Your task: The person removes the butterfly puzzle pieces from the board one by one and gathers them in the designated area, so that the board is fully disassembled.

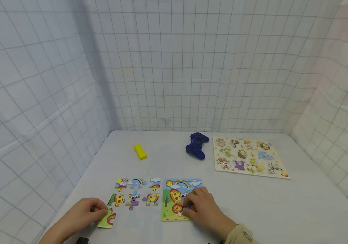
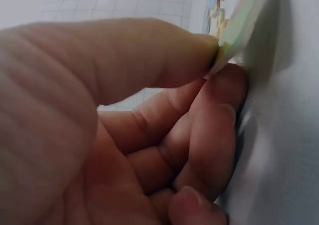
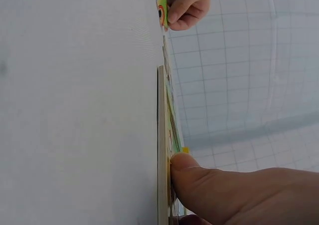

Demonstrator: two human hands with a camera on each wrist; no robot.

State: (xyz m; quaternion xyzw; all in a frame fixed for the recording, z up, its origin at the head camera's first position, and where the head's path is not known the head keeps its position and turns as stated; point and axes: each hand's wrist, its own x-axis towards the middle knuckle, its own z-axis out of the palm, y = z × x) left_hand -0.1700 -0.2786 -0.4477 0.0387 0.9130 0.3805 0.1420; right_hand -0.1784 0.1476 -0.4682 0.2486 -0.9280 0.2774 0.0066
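My left hand (image 1: 85, 215) pinches a green jigsaw piece (image 1: 108, 219) with a red arc between thumb and fingers. Its edge shows at the thumb tip in the left wrist view, tilted against the white tabletop. My right hand (image 1: 203, 210) rests bent-fingered on the butterfly puzzle board (image 1: 167, 217), covering its right side. In the right wrist view the thumb (image 3: 184, 167) lies against the board's face, while the other fingers are mostly hidden. I cannot tell whether a piece is between them. Loose jigsaw pieces (image 1: 133, 200) lie in rows between both hands.
Behind the loose pieces is a yellow block (image 1: 140, 152). A dark blue game controller (image 1: 197, 145) lies farther back, with an animal peg puzzle board (image 1: 244, 172) to its right. Grid-patterned white sheets (image 1: 180, 67) wall the table at the back and sides.
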